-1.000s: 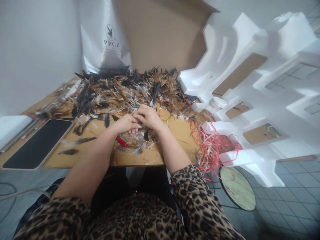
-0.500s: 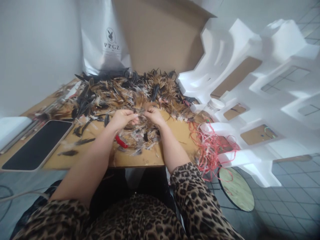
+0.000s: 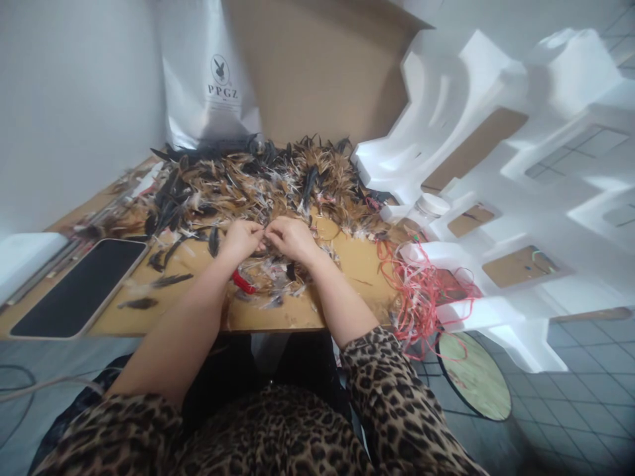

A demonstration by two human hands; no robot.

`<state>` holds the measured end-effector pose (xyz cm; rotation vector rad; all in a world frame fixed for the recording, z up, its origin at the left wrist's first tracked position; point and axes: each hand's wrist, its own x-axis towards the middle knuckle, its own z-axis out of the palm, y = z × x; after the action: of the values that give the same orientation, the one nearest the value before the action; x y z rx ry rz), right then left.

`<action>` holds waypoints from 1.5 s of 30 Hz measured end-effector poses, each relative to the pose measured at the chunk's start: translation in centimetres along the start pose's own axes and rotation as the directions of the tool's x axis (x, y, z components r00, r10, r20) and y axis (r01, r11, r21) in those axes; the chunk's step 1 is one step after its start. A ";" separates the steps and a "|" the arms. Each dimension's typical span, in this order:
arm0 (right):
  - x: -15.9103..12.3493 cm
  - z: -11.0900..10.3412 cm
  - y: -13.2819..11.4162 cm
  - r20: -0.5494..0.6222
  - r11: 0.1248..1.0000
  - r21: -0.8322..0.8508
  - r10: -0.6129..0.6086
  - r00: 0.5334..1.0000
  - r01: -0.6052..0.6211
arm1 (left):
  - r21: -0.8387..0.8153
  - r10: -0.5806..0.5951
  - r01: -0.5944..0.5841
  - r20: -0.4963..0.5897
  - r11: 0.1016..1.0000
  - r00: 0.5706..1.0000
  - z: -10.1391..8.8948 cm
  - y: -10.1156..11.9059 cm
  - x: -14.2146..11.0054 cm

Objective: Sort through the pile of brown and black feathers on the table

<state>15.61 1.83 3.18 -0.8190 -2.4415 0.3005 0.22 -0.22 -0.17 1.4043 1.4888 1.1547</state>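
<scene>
My left hand [image 3: 242, 239] is closed in a pinch, palm down, over the front of a feather pile [image 3: 248, 178]. Its fingertips meet those of my right hand [image 3: 294, 239], which is also pinched shut. Brown feathers show around the joined fingertips; how many are held is hidden by the fingers. Beneath and in front of the hands lie loose feather scraps [image 3: 278, 284] with pale quills. A small red piece [image 3: 243, 282] lies among them, close to my left wrist. The pile behind mixes brown and black feathers.
A phone [image 3: 79, 287] lies at the table's left, beside a white box [image 3: 30, 261]. Tangled red strings [image 3: 421, 297] hang over the right edge near white foam packing [image 3: 461, 231] and a lidded jar [image 3: 431, 206]. A silver bag [image 3: 208, 73] stands behind. Below right is a round stool [image 3: 476, 377].
Both hands have drawn together; my right hand has shifted left and turned its back upward. The brown feathers fanned out above the fingers are no longer seen standing there.
</scene>
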 end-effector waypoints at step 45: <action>1.1 3.0 -0.2 0.470 -0.226 0.883 0.416 0.779 -0.412 | -0.603 -0.211 0.093 -0.127 0.792 0.969 0.0 1.2 0.0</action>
<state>13.10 2.21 1.17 -0.7742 -0.9942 2.0780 0.57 -0.22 0.93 0.7425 1.1761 1.5130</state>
